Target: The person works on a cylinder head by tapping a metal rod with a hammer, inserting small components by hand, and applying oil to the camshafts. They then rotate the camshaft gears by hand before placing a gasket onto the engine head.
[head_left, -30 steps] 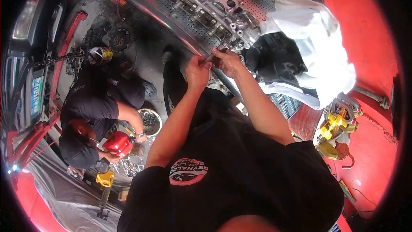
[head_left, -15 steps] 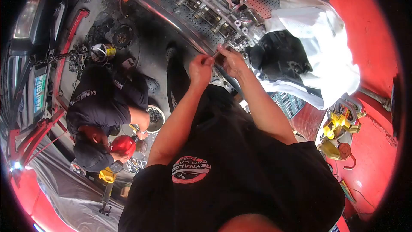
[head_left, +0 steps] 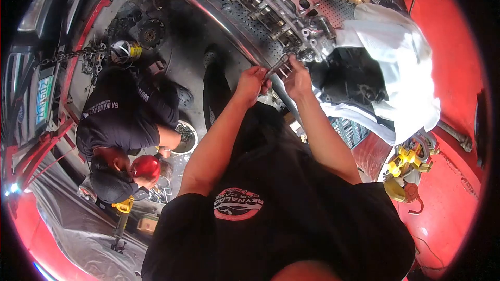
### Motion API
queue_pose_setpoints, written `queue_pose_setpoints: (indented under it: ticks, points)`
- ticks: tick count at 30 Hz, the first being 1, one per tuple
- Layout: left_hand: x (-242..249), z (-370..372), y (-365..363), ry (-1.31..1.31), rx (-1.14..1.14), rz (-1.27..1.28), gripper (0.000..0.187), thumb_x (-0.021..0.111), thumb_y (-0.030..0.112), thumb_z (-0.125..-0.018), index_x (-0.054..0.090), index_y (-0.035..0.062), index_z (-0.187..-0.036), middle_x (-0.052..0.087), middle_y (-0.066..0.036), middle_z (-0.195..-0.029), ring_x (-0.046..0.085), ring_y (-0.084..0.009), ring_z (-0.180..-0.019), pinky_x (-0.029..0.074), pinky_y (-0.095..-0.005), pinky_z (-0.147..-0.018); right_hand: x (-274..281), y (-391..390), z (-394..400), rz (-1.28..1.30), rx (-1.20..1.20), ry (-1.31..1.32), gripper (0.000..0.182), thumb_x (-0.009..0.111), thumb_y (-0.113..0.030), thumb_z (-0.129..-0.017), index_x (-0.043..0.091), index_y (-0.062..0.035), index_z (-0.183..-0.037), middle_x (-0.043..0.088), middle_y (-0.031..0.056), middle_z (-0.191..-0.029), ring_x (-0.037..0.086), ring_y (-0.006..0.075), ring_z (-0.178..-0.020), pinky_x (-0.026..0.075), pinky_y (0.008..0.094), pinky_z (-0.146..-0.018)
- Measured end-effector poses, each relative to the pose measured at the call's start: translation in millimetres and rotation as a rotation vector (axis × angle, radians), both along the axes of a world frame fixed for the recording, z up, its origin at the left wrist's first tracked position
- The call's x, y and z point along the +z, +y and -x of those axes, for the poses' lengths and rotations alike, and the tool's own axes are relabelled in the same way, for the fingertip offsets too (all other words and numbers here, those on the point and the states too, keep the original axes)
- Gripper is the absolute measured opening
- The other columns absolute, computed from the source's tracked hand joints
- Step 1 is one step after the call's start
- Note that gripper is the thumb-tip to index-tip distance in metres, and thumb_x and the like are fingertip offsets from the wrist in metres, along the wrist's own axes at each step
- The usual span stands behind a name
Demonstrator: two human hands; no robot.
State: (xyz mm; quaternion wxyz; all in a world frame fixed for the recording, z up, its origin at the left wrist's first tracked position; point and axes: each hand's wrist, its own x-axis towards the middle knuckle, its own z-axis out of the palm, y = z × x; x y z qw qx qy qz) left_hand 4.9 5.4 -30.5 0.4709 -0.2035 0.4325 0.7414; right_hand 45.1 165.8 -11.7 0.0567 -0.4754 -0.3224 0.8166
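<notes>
Between my two hands is a slim dark metal rod-like piece (head_left: 276,67), held at a slant near the table's edge. My left hand (head_left: 250,84) closes its fingers around the lower end. My right hand (head_left: 298,78) pinches the upper end, thumb and fingers up against it. The exact kind of part I cannot tell. Just beyond the fingertips lies a silver engine cylinder head (head_left: 276,13), with shafts and valve parts along its length. It rests on a perforated metal tabletop (head_left: 200,1) with a shiny rounded edge.
White cloth (head_left: 416,67) surrounds a dark engine part (head_left: 354,75) at right. Beside it are a socket tray (head_left: 350,131) and yellow tools (head_left: 403,161). At left a co-worker (head_left: 120,119) crouches by a red object (head_left: 146,167) and a parts bucket (head_left: 186,138). A car (head_left: 39,67) stands beyond.
The view has shifted slightly. My hands have come a little farther apart, and more of the dark metal piece now shows between them. The co-worker's arm has moved near the bucket.
</notes>
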Motion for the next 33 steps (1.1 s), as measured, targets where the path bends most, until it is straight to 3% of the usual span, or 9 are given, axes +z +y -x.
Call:
queue_pose_setpoints:
  ticks: [5,11,16,17,21,26,27,30,33]
  points:
    - [-11.4,-5.8,-23.4,0.118,-0.101,0.034,0.024,0.060,0.023,-0.104,0.069,0.0007,-0.107,0.057,0.000,-0.070,0.047,-0.0091,-0.056,0.034,-0.0271,-0.050,-0.6,-7.2,1.2,-0.118,-0.011,-0.097,0.032,0.068,-0.035,-0.099,0.061,-0.0112,-0.119,0.065,0.0059,-0.116,0.057,0.0239,-0.113,0.045,0.0461,-0.099]
    - [-54.6,-19.1,-1.8,0.546,-0.239,0.366,0.024,0.069,0.021,-0.099,0.072,-0.0021,-0.104,0.056,0.002,-0.067,0.048,-0.0075,-0.060,0.037,-0.0283,-0.053,-6.5,-18.2,12.9,0.004,-0.158,-0.102,0.031,0.067,-0.036,-0.100,0.063,-0.0092,-0.115,0.066,0.0038,-0.112,0.059,0.0218,-0.105,0.046,0.0435,-0.099]
    - [-41.2,-9.8,12.2,0.554,-0.282,0.430,0.024,0.073,0.024,-0.093,0.073,0.0031,-0.106,0.069,-0.014,-0.077,0.065,-0.0238,-0.069,0.050,-0.0381,-0.068,-3.7,-20.6,25.2,0.073,-0.334,-0.138,0.016,0.073,-0.024,-0.096,0.066,-0.0103,-0.103,0.063,0.0023,-0.096,0.059,0.0204,-0.094,0.050,0.0420,-0.090]
    - [-35.6,-8.6,13.1,0.553,-0.305,0.441,0.024,0.073,0.023,-0.093,0.073,0.0032,-0.106,0.070,-0.015,-0.078,0.066,-0.0262,-0.070,0.051,-0.0391,-0.069,-3.7,-21.0,26.4,0.049,-0.309,-0.138,0.022,0.078,-0.029,-0.093,0.065,-0.0112,-0.097,0.059,0.0015,-0.091,0.058,0.0174,-0.086,0.052,0.0355,-0.082]
    - [-40.5,-7.4,18.4,0.772,-0.263,0.463,0.023,0.072,0.022,-0.092,0.072,0.0038,-0.105,0.071,-0.022,-0.088,0.069,-0.0418,-0.085,0.053,-0.0454,-0.071,-5.2,-19.7,22.5,0.069,-0.230,-0.093,0.025,0.075,-0.032,-0.095,0.064,-0.0097,-0.100,0.060,0.0014,-0.092,0.058,0.0167,-0.086,0.051,0.0341,-0.081]
    - [-33.4,-3.9,17.3,1.085,-0.322,0.668,0.022,0.073,0.024,-0.089,0.071,0.0064,-0.102,0.070,-0.016,-0.084,0.068,-0.0408,-0.079,0.053,-0.0488,-0.068,13.9,-26.4,24.3,0.063,-0.210,0.029,0.024,0.063,-0.032,-0.102,0.063,-0.0082,-0.107,0.061,0.0015,-0.094,0.058,0.0155,-0.087,0.050,0.0340,-0.080]
    - [-32.4,-1.0,17.7,1.168,-0.309,0.710,0.022,0.073,0.024,-0.088,0.071,0.0070,-0.102,0.070,-0.015,-0.084,0.068,-0.0405,-0.078,0.053,-0.0495,-0.067,13.0,-26.0,25.1,0.098,-0.281,0.039,0.007,0.063,-0.016,-0.103,0.064,-0.0087,-0.101,0.064,0.0056,-0.094,0.059,0.0176,-0.086,0.052,0.0349,-0.073]
    - [-24.5,1.0,16.6,1.201,-0.432,0.785,0.021,0.074,0.023,-0.086,0.070,0.0090,-0.100,0.068,-0.014,-0.082,0.067,-0.0392,-0.074,0.053,-0.0497,-0.064,-3.8,-23.2,21.6,0.103,-0.309,0.084,0.007,0.065,-0.014,-0.101,0.063,-0.0073,-0.100,0.065,0.0062,-0.093,0.060,0.0172,-0.082,0.053,0.0326,-0.071]
    - [-32.1,-0.6,18.3,1.027,-0.342,0.599,0.019,0.067,0.025,-0.095,0.072,0.0063,-0.096,0.067,-0.018,-0.076,0.067,-0.0373,-0.069,0.049,-0.0470,-0.059,-9.3,-19.0,22.1,0.039,-0.307,-0.077,0.011,0.071,-0.011,-0.096,0.062,-0.0054,-0.097,0.064,0.0059,-0.089,0.061,0.0178,-0.076,0.054,0.0323,-0.067]
